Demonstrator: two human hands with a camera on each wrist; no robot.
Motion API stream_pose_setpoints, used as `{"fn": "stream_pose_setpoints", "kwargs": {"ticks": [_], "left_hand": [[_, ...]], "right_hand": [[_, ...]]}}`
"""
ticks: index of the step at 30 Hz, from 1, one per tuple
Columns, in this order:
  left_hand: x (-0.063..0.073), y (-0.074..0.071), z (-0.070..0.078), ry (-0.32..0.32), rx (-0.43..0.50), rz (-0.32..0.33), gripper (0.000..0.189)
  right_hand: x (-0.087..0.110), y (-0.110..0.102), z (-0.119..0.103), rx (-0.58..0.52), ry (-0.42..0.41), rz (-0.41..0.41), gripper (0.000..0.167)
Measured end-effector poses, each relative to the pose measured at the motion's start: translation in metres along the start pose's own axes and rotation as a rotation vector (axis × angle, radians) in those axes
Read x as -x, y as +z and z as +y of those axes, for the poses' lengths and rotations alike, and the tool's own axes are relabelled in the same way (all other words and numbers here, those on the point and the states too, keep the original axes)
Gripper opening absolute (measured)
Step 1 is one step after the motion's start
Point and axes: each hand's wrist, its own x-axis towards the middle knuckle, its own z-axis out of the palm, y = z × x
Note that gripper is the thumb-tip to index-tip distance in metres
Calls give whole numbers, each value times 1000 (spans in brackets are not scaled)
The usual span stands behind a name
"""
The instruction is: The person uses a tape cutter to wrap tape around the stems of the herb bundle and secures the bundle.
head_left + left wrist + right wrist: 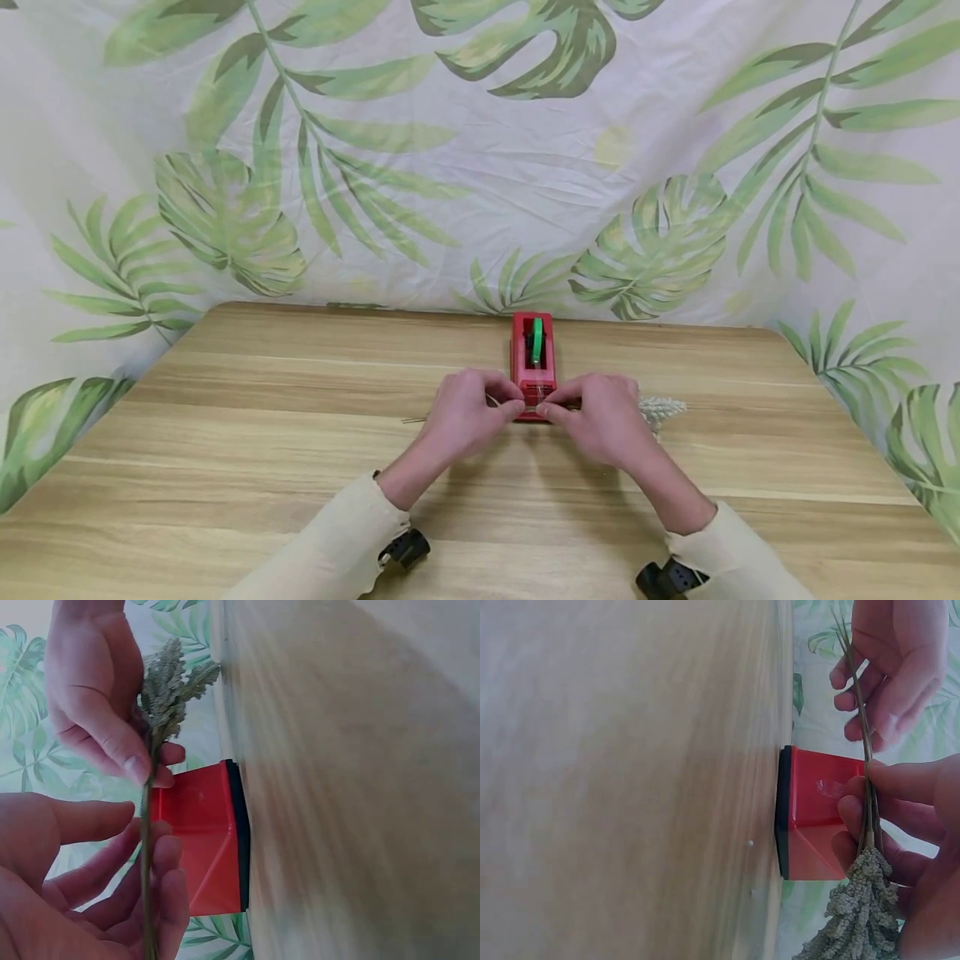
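A small bunch of dried flowers [660, 408] with pale, grainy heads lies sideways across both hands, its thin stems [145, 855] pointing left. My right hand [603, 417] pinches the stems between thumb and fingers just below the heads [862, 900]. Farther along, the fingers of my left hand [468, 412] curl around the stems. Both sets of fingertips almost meet in front of a red tape dispenser [517, 358] with a black base. Inside it sits a green tape roll [537, 337]. Fingers hide part of the dispenser's front edge.
The wood-grain table [262, 467] carries the dispenser near its far side. Behind hangs a white cloth with green leaf prints [360, 150]. Tiny pale crumbs [751, 843] lie on the tabletop near the dispenser. A black camera [405, 548] is strapped at the left wrist.
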Motion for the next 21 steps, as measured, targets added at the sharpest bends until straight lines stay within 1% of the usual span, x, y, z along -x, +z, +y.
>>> {"fn": "stream_pose_setpoints", "kwargs": {"ticks": [5,8,11,15,17,21], "left_hand": [[-8,1,0,10,56,-5,11],[-15,2,-3,25,99,-32,14],[-20,4,-8,41,146,-74,20],[-24,5,-11,25,204,-114,25],[-25,6,-12,9,234,-130,26],[-26,6,-13,2,269,-154,26]], "right_hand": [[-3,0,2,-38,60,-21,11],[-4,1,4,-43,67,-27,11],[-5,2,4,-43,62,-32,10],[-6,2,5,-43,58,-37,10],[-7,2,4,-43,61,-40,10],[-8,2,4,-41,60,-43,10]]}}
